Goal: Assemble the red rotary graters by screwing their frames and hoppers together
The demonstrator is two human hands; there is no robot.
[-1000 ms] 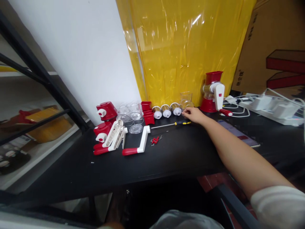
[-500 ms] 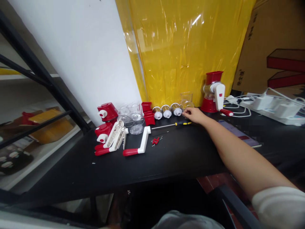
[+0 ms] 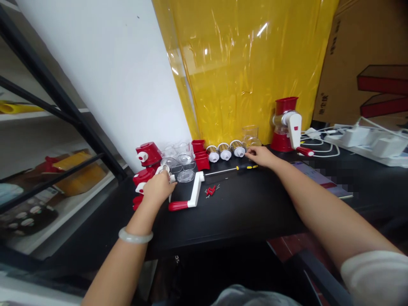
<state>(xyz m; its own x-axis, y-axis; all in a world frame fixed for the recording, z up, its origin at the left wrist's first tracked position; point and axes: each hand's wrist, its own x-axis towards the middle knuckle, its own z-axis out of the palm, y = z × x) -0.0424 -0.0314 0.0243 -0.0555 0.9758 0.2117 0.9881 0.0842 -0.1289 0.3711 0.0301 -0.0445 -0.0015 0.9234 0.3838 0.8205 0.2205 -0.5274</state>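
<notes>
My left hand is closed over the white arms of the crank handles at the left, its fingers curled and partly hiding them. A separate crank handle with a red grip lies to its right. My right hand rests at the back with fingertips pinched together beside the rightmost grater drum; whatever may be between them is hidden. Just below it lies a screwdriver with a black and yellow handle. Small red parts with metal screws sit mid-table.
Red grater bodies, clear plastic parts and red hoppers line the back. An assembled red rotary grater stands at the right. Beyond it are a white power strip with cables and a tablet-like device.
My left hand has come into view from the lower left and onto the white crank handles. My right hand stays by the drum. The view has shifted slightly.
</notes>
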